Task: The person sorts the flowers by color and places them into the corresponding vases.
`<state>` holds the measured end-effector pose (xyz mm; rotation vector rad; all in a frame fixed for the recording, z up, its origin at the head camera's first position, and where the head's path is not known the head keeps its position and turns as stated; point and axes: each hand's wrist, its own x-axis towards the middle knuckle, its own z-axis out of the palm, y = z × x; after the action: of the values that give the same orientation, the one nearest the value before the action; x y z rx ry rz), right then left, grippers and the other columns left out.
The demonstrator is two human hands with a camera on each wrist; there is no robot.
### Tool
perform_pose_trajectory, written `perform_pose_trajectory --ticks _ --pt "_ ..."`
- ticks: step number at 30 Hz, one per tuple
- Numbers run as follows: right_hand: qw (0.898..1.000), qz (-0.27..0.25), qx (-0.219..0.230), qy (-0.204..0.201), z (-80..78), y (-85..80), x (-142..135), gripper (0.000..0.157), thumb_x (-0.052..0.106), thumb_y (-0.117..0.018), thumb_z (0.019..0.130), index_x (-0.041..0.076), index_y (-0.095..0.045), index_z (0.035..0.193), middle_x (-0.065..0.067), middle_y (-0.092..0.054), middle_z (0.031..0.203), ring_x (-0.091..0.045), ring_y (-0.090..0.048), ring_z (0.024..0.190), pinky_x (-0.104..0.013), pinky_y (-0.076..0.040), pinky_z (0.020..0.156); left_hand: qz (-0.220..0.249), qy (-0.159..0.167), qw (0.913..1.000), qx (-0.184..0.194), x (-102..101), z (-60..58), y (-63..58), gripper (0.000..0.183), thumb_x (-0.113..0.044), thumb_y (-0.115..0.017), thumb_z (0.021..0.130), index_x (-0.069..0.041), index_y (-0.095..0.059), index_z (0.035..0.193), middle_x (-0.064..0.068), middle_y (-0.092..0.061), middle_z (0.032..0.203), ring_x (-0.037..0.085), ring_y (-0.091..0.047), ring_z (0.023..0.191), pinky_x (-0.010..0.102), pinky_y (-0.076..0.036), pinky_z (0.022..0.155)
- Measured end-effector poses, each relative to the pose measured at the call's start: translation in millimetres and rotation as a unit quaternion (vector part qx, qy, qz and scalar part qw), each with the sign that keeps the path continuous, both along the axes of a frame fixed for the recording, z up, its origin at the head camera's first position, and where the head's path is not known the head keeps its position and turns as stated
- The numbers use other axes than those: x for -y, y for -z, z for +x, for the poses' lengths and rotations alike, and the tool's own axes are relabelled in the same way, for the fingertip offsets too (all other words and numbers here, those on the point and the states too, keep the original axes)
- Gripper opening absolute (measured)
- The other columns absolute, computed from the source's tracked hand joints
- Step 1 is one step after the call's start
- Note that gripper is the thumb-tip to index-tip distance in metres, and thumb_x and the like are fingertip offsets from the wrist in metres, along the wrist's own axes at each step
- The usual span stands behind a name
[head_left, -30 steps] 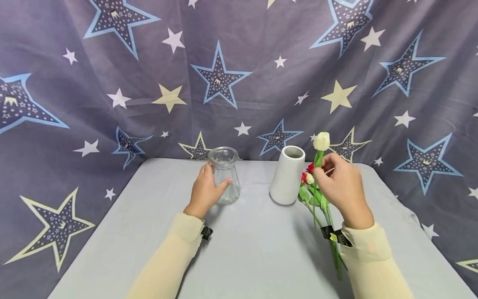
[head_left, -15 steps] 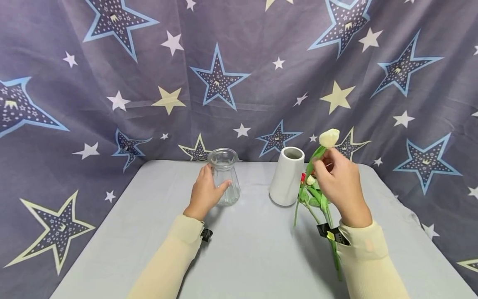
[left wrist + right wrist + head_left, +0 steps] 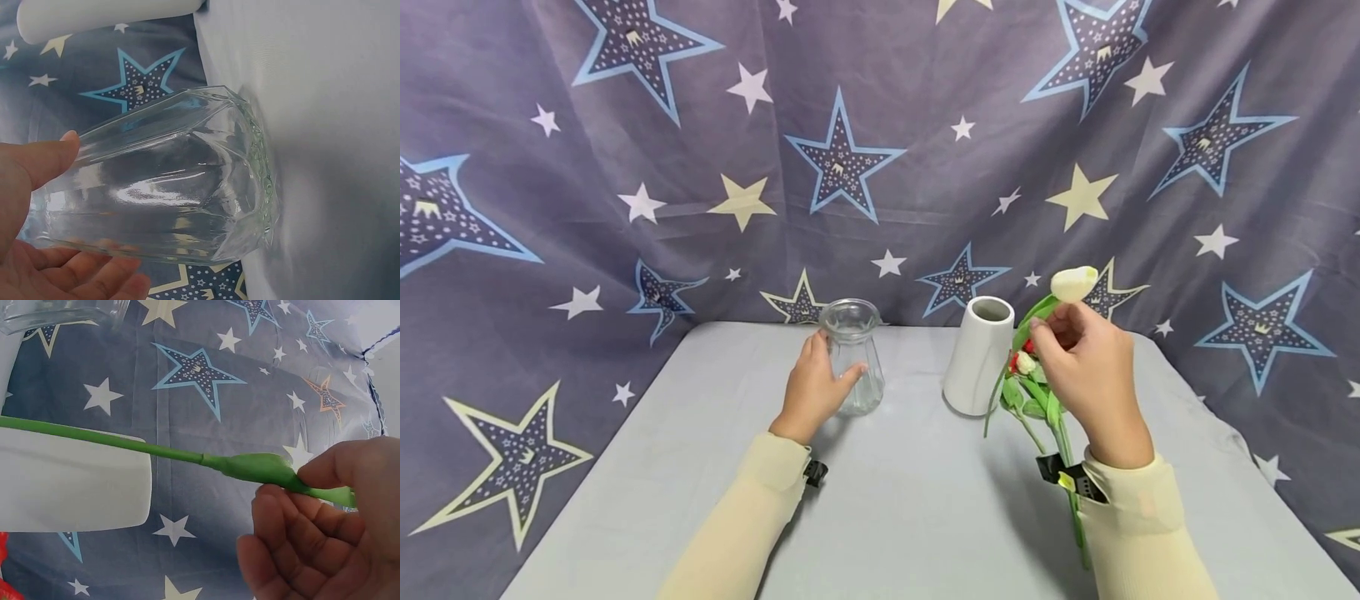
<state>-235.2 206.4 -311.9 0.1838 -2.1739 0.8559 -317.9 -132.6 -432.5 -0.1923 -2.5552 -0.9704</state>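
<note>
My left hand [image 3: 811,387] holds a clear glass vase [image 3: 867,379] around its side, thumb on the right and fingers behind. In the left wrist view the faceted glass base [image 3: 256,187] stands at the pale tabletop. Between thumb and fingertips my right hand [image 3: 1093,375] pinches an artificial white tulip [image 3: 1073,284] just below its bloom. Its green stem [image 3: 175,453] slants down to the left, overlapping the white vase [image 3: 976,362] in the head view. More flowers, red and white [image 3: 1026,363], lie on the table beneath the right hand, partly hidden by it.
A light grey cloth covers the table [image 3: 887,517]. Behind it hangs a purple-grey curtain [image 3: 925,183] printed with stars. The white vase stands upright between both hands. Green stems [image 3: 1077,525] of the lying flowers run toward the front, under the right wrist.
The tulip in my right hand has tilted: its bloom has swung to the right and its stem's lower end to the left, toward the white vase. My left hand stays on the glass vase.
</note>
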Motion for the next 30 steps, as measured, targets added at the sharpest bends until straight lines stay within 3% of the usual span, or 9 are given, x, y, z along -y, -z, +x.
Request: perform_pose_trajectory --ticks 9,14,24,30 --pt "0.999 -0.022 -0.035 -0.015 1.3 -3.3 4 0.013 0.023 -0.071 0.095 0.014 -0.068 0.086 0.003 -0.067 0.072 -0.009 -0.058 0.058 -0.014 -0.041 0.055 -0.005 -0.005 0.9999 -0.015 5 -2.0 0.1 0.089 -0.045 -0.08 0.089 0.002 -0.038 0.152 0.023 -0.053 0.14 0.044 -0.06 0.125 0.06 -0.052 0.101" --pt "0.996 -0.062 -0.054 -0.043 2.9 -2.9 7 0.012 0.02 -0.072 0.095 0.011 -0.071 0.088 0.001 -0.071 0.075 -0.003 -0.061 0.061 -0.012 -0.044 0.056 -0.001 -0.005 1.0 -0.007 6 -1.6 0.7 0.089 -0.045 -0.081 0.089 0.001 -0.038 0.152 0.023 -0.053 0.14 0.043 -0.059 0.126 0.059 -0.051 0.102" --pt "0.98 -0.121 -0.117 -0.108 3.2 -5.2 15 0.007 0.01 -0.075 0.093 0.004 -0.074 0.089 -0.008 -0.074 0.077 0.0 -0.067 0.064 -0.012 -0.049 0.057 0.005 0.004 1.0 -0.005 1 -1.3 -1.3 0.088 -0.042 -0.081 0.089 0.001 -0.038 0.153 0.021 -0.053 0.139 0.042 -0.059 0.126 0.059 -0.05 0.103" --pt "0.964 -0.166 -0.136 -0.16 5.2 -12.2 27 0.007 0.003 -0.072 0.094 -0.002 -0.075 0.098 -0.018 -0.076 0.082 -0.006 -0.073 0.068 -0.016 -0.055 0.059 0.0 0.005 1.0 -0.003 0 -2.0 0.4 0.09 -0.044 -0.08 0.09 0.001 -0.036 0.154 0.021 -0.052 0.14 0.042 -0.058 0.127 0.058 -0.05 0.104"
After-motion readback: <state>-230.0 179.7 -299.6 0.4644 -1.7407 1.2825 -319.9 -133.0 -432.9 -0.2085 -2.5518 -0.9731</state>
